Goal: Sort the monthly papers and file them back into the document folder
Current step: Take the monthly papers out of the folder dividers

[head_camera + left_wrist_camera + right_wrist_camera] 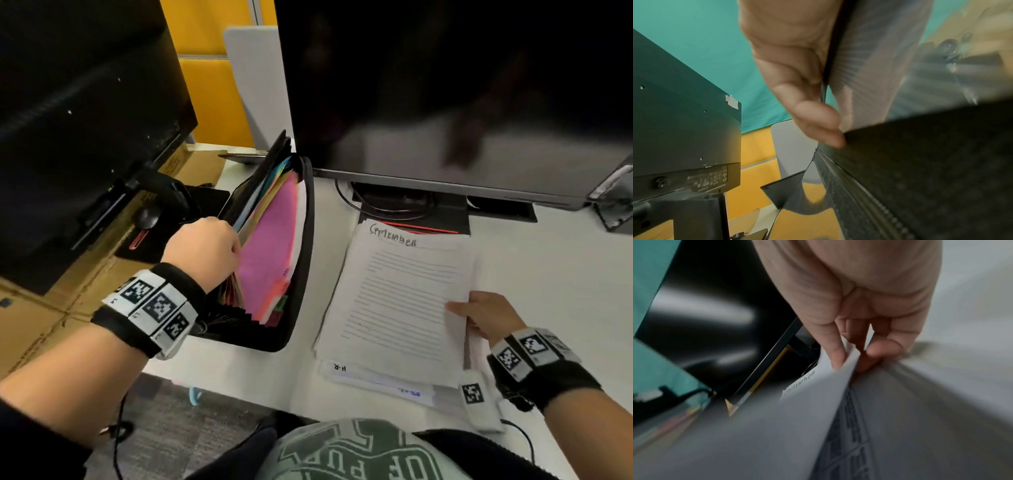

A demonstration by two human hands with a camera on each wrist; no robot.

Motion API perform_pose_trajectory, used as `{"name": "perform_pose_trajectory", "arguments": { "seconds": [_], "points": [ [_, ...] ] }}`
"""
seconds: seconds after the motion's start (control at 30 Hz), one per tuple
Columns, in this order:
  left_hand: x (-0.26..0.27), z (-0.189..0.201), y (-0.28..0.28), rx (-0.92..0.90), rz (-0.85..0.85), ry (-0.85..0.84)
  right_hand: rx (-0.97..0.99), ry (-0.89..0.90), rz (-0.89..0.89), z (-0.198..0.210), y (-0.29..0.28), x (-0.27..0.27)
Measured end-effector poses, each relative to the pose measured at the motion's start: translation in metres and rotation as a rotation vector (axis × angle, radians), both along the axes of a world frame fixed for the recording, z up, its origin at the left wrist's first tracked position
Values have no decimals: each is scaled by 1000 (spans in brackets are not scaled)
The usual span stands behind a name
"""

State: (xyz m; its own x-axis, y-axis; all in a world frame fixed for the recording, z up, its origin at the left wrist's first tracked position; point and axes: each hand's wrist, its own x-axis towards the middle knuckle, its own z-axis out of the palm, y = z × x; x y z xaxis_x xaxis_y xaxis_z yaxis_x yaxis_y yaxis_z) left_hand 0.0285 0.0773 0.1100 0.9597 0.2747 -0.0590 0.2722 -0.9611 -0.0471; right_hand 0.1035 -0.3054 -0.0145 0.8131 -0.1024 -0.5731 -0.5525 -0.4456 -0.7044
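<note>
A black zip document folder (pixel 303 246) lies open on the white desk, left of centre, with pink and other coloured dividers (pixel 267 250) fanned inside. My left hand (pixel 205 250) grips the folder's front flap and dividers (pixel 869 65), thumb on the near side, and holds them back. To the right lies a stack of white papers; its top sheet (pixel 400 298) is headed "September". My right hand (pixel 486 315) pinches the right edge of that top sheet (pixel 818 402), thumb on top and fingers beneath, and the edge is raised off the stack.
A large dark monitor (pixel 462 96) stands close behind the papers, with cables at its base. A second monitor's back (pixel 78 120) rises at the left over cardboard boxes (pixel 41 315). More papers, one marked "H-R" (pixel 342 368), lie under the stack near the desk's front edge.
</note>
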Motion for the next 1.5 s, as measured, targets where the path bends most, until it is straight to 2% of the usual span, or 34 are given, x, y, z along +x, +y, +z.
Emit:
{"name": "perform_pose_trajectory", "arguments": {
  "seconds": [0.1,0.17,0.23,0.3,0.4,0.47,0.6,0.7,0.73,0.87,1.0,1.07,1.1,1.13,1.2,1.27,1.33,1.5],
  "points": [
    [-2,0,-5,106,-3,-27,-349,-147,140,14,6,5],
    [-4,-2,-6,147,-27,-63,-364,-316,144,39,23,3],
    [-4,-2,-6,192,-91,-110,-279,-455,279,64,52,-1],
    [-3,-1,-6,229,-145,-120,-91,-497,454,79,89,-7],
    [-1,1,-7,256,-156,-49,135,-453,680,83,146,-21],
    [0,1,-6,242,-124,-1,227,-344,755,78,178,-30],
    [0,-2,0,215,-48,20,349,-45,744,67,218,-34],
    [-4,-5,1,174,-30,6,403,112,695,64,235,-33],
    [-5,-5,1,155,-28,3,406,128,662,63,238,-32],
    [-5,-1,3,100,-13,14,289,-72,478,61,241,-25],
    [-1,-3,9,108,-41,-2,332,52,383,57,247,-17],
    [1,-7,9,112,-55,-7,324,69,442,60,252,-12],
    [2,-8,9,115,-61,-13,366,80,412,61,254,-10],
    [3,-8,8,119,-66,-14,459,162,293,63,257,-7],
    [3,-8,7,117,-74,8,482,216,191,65,257,1],
    [3,-5,5,92,-69,50,477,275,205,66,257,6],
    [2,-3,3,87,-64,77,494,280,300,66,258,8],
    [-1,-5,-1,141,-97,116,427,168,592,68,272,6]
  ]
}}
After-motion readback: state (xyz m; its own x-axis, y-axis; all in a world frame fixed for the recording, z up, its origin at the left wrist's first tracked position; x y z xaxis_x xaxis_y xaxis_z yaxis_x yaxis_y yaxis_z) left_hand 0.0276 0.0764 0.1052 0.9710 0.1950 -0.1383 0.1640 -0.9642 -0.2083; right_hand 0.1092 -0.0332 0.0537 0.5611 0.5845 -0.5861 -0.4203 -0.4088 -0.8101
